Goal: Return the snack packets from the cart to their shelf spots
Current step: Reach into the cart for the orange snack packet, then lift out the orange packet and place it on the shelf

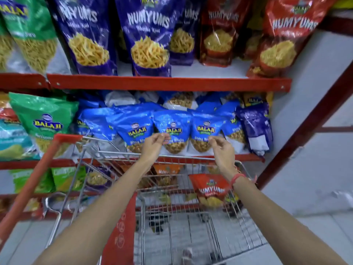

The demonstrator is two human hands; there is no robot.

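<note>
While both arms reach over the cart (191, 159), the left hand (155, 143) and right hand (221, 148) hover with fingers loosely pinched and gripping nothing, just in front of the blue packets (172, 131) standing in a row on the middle shelf (248, 156) — probably straightening them so the labels face out. One red packet (211, 190) lies in the cart basket — its spot is likely the upper shelf's red row (282, 35).
</note>
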